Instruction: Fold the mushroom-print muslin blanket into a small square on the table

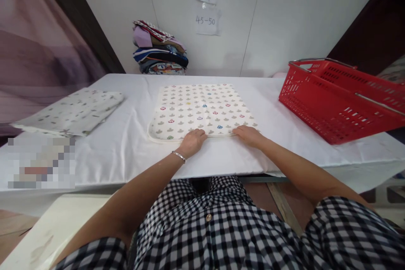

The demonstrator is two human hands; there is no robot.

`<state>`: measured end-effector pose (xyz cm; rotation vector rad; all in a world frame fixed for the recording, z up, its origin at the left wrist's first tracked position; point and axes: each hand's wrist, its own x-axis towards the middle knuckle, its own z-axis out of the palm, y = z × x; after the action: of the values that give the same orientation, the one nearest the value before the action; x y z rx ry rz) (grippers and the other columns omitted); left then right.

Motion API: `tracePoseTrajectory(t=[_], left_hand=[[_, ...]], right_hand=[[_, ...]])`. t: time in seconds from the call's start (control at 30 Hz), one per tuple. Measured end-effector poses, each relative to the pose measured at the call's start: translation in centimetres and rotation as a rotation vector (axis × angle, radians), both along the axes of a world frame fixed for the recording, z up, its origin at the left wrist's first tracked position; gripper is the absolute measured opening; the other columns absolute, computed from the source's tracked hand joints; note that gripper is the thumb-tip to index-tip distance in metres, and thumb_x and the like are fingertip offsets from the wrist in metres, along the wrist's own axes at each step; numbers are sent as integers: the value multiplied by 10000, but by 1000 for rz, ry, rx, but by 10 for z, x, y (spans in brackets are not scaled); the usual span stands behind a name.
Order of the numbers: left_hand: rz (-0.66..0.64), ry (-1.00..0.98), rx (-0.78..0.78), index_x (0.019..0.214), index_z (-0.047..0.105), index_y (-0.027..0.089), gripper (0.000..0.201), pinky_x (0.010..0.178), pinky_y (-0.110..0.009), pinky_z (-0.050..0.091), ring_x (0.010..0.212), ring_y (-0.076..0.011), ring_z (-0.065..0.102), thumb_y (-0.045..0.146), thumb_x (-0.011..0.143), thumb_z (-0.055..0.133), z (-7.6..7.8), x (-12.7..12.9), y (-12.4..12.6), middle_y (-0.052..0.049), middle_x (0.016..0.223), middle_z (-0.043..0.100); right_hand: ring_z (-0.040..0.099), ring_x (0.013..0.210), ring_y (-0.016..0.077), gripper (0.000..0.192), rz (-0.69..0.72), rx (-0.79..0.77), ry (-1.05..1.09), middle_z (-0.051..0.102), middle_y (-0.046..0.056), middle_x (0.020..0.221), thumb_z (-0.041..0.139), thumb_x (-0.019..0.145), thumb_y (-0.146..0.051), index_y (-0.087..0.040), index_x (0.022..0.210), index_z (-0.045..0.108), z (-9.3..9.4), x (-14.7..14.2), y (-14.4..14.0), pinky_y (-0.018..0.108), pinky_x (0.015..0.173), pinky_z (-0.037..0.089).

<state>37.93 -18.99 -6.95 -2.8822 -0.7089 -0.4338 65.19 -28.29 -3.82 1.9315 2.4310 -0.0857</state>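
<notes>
A cream cloth (202,109) printed with small grey, red and blue motifs lies folded in a flat rectangle on the table before me. My left hand (193,141), with a silver bracelet at its wrist, grips the cloth's near edge just left of the edge's middle. Further right along that edge, my right hand (249,135) holds the cloth near its right corner. Fingers of both hands rest over the edge; the thumbs are mostly hidden. The cloth's layers show along its rounded left front corner.
A white sheet covers the table (126,152). Another folded, patterned white cloth (76,112) lies at left, behind a blurred-out patch. A red plastic basket (335,101) stands at right. Stacked folded fabrics (160,50) sit at the back against the wall, near paper signs (207,19).
</notes>
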Motion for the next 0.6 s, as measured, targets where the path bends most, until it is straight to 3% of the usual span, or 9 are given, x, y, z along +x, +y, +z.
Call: tracePoseTrajectory(t=[0.2,0.43,0.6], left_hand=[[14,5,3,897,652,169,229,736,-327,425,882,-199,530,115,875,431,2,0,-3,-82,1002,613],[43,69,-22,860,646,163,226,722,-359,423,897,-214,526,189,894,424,12,3,-11,-95,1042,590],[1,157,5,854,634,136,267,723,-369,404,916,-220,520,74,875,376,17,13,-13,-121,1097,572]], right_hand=[[527,926,203,258,-3,52,-42,617,88,993,365,863,-113,-177,967,591,-2,1,0,274,686,365],[518,982,204,274,33,99,100,625,74,1078,378,894,-195,-206,993,633,-12,5,-3,326,817,397],[511,1020,224,302,108,122,69,606,100,1124,361,915,-220,-188,991,651,-10,2,-9,370,848,393]])
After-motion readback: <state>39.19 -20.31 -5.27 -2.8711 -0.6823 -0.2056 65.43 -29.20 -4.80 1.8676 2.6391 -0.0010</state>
